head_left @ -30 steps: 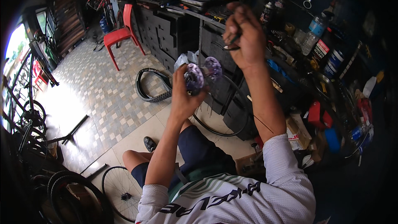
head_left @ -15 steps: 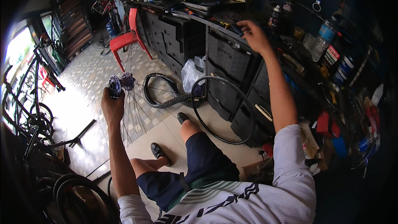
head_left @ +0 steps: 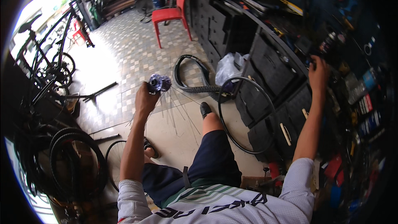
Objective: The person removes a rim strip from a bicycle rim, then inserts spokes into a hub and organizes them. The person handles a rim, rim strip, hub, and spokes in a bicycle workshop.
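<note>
My left hand [head_left: 144, 99] is closed around a purple bicycle hub [head_left: 159, 83], held up in front of me. Loose thin spokes [head_left: 178, 114] hang down and fan out from the hub. At the edge of the cluttered workbench [head_left: 265, 27], my right hand [head_left: 318, 74] has its fingers curled against something dark that I cannot make out. Between my right leg and the drawers, a bare black wheel rim [head_left: 248, 152] leans upright. A knobby tyre [head_left: 195, 88] lies on the floor beyond the hub.
A red plastic chair [head_left: 168, 15] stands farther back. Near the dark drawers [head_left: 265, 64] sits a white plastic bag [head_left: 229, 69]. Bicycles [head_left: 58, 68] and a heap of tyres [head_left: 76, 132] line the left side. Bottles and cans [head_left: 369, 108] crowd the right.
My view has turned to the right, so the room shifts leftward-to-rightward across the picture. My right hand has come down and nearer along the bench; my left hand still holds the hub.
</note>
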The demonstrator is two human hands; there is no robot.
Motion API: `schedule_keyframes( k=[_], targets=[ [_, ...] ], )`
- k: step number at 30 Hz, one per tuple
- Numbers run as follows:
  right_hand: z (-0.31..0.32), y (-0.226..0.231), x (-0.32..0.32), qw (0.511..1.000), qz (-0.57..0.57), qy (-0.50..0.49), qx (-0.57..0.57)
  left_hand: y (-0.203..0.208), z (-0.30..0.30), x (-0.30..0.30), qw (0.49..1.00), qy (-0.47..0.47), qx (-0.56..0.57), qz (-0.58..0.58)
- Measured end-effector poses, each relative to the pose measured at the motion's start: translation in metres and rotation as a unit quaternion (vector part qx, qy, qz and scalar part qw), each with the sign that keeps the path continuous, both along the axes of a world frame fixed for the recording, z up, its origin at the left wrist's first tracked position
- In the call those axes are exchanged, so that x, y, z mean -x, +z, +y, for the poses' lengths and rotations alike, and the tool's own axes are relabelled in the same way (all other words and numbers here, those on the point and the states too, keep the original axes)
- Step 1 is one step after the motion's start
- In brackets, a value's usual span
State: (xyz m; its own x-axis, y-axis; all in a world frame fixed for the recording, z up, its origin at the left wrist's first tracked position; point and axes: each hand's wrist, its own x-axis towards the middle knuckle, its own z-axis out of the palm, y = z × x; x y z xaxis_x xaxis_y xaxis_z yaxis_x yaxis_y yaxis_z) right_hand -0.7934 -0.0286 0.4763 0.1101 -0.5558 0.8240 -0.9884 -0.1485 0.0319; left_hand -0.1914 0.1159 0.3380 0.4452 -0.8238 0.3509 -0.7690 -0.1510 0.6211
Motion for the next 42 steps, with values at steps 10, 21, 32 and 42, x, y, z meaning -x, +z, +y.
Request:
schedule_keyframes(
  k=[10,21,32,42],
  targets=[
    [0.075,-0.133,-0.383,0.799,-0.048,0.538,-0.262,-0.085,0.005,-0.062,0.990,-0.061,-0.128,-0.018],
    [0.020,-0.307,-0.575,0.704,-0.018,0.554,-0.444,-0.155,-0.012,-0.125,0.976,-0.129,-0.171,-0.036],
    [-0.026,-0.417,-0.602,0.670,0.021,0.473,-0.571,-0.264,0.003,-0.184,0.948,0.040,-0.298,-0.102],
    [-0.040,-0.477,-0.631,0.598,-0.166,0.585,-0.522,-0.205,-0.049,-0.111,0.958,-0.060,-0.084,-0.268]
  ],
)
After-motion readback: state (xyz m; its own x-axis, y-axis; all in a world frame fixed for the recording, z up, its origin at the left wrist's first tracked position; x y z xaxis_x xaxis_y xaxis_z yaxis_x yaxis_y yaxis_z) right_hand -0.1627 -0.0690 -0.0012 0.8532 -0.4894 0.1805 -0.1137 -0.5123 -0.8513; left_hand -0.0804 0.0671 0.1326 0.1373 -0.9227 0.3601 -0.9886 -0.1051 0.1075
